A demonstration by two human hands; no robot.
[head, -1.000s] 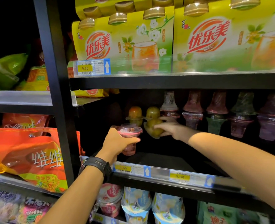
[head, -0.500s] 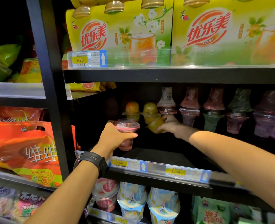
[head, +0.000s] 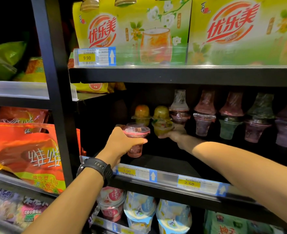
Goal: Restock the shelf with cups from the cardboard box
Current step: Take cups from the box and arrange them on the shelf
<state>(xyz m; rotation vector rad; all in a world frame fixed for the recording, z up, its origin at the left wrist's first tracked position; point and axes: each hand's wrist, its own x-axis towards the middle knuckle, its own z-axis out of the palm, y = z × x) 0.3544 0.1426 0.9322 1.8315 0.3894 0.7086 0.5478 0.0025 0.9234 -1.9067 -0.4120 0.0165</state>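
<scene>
Head view: both hands are reaching into the middle shelf (head: 166, 163), each holding one cup.

The left hand (head: 122, 144), wearing a black watch (head: 97, 168), is gripping a pink cup (head: 136, 141), fingers curled round its body, low over the shelf front. The right hand (head: 174, 135) is clasping a green cup (head: 162, 128) from below, further back, just beside the stacked cups (head: 204, 119).
</scene>
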